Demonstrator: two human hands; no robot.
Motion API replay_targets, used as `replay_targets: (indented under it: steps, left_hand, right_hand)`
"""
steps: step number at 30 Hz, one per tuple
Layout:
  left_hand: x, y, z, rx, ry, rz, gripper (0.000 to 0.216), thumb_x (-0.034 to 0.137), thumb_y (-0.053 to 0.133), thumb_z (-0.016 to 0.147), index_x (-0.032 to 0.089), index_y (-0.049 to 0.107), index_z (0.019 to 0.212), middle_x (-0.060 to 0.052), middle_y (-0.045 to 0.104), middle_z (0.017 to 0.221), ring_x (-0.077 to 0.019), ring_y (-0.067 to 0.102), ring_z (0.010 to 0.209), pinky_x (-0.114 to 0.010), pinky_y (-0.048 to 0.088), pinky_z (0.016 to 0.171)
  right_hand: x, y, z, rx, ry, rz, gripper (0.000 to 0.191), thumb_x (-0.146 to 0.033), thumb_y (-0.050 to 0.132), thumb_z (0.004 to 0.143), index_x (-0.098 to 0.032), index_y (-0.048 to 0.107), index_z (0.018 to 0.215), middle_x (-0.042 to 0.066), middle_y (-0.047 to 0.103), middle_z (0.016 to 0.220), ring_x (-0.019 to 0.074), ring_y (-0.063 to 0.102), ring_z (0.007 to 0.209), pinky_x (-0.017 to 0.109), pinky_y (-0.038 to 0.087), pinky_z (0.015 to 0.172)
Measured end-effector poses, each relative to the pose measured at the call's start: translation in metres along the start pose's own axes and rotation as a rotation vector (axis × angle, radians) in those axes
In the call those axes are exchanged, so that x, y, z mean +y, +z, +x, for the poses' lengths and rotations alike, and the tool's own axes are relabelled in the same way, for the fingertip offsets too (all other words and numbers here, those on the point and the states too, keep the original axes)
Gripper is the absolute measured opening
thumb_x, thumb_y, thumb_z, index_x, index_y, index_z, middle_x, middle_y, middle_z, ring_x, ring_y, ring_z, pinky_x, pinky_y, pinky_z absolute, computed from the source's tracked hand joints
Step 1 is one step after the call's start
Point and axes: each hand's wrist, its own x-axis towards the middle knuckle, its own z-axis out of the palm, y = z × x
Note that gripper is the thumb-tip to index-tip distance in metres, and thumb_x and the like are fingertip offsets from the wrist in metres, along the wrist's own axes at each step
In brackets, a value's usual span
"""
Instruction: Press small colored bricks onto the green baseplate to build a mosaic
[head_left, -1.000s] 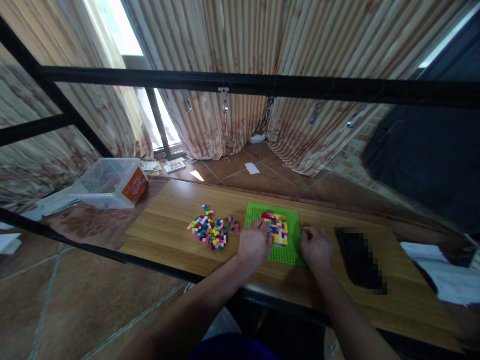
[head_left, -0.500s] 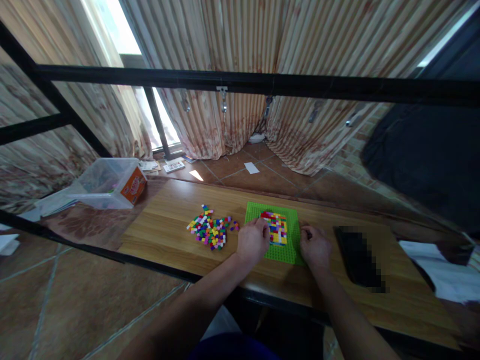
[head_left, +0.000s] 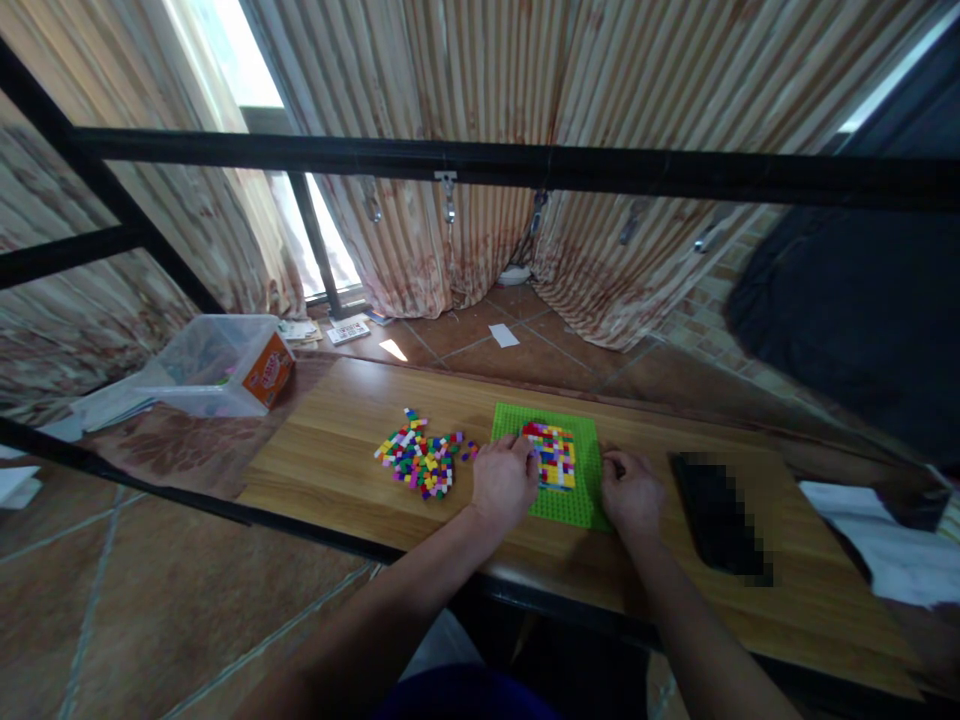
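Note:
A green studded baseplate (head_left: 589, 505) lies on the wooden table, carrying a block of small multicoloured toy bricks (head_left: 556, 460) in red, yellow, white, blue and pink. My left hand (head_left: 504, 487) reaches over the plate's left part with its fingers pinched at the left side of that block. Whatever sits between these fingertips is too small to name. At the plate's right edge rests my right hand (head_left: 634, 495), thumb and fingers curled together; what they hold, if anything, is hidden. A heap of loose toy bricks (head_left: 420, 460) spreads on the table to the left of my left hand.
Right of my right hand lies a black, partly pixelated object (head_left: 712, 510) on the table (head_left: 315, 470). A clear plastic bin (head_left: 214, 385) with an orange label stands beyond the left end. White papers (head_left: 877, 540) lie at the far right. A black metal bar (head_left: 480, 160) crosses ahead.
Both hands stay almost in place. My left hand shifts very slightly to the left at the side of the brick block; otherwise the view barely moves.

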Motion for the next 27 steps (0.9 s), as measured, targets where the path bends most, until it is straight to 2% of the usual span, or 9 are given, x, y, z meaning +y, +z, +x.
replay_targets:
  steps: [7,19,27]
  left_hand:
    - [0.008,-0.007,0.002,-0.088,-0.067,0.038,0.021,0.028,0.048,0.094,0.019,0.066,0.097,-0.008,0.068,0.097,-0.0200,0.065,0.095,-0.032,0.049,0.084]
    - [0.015,-0.003,0.004,-0.105,-0.091,0.028,0.021,0.029,0.049,0.093,0.017,0.067,0.097,-0.009,0.070,0.096,-0.0203,0.066,0.094,-0.032,0.049,0.084]
    - [0.005,-0.002,0.008,-0.114,-0.075,-0.081,0.015,0.030,0.056,0.090,0.022,0.068,0.092,-0.003,0.070,0.094,-0.0153,0.066,0.087,-0.026,0.049,0.079]
  right_hand:
    - [-0.002,-0.001,0.000,0.000,0.004,0.001,0.030,-0.032,0.042,0.084,-0.017,0.068,0.084,0.010,0.065,0.087,0.0208,0.057,0.077,0.032,0.043,0.072]
    - [-0.002,0.000,0.000,-0.003,0.027,0.000,0.032,-0.033,0.042,0.084,-0.016,0.069,0.085,0.009,0.063,0.084,0.0194,0.055,0.072,0.031,0.041,0.069]
    - [-0.001,0.000,-0.001,-0.004,0.012,0.008,0.033,-0.034,0.041,0.084,-0.017,0.068,0.084,0.010,0.064,0.085,0.0203,0.055,0.074,0.032,0.041,0.069]
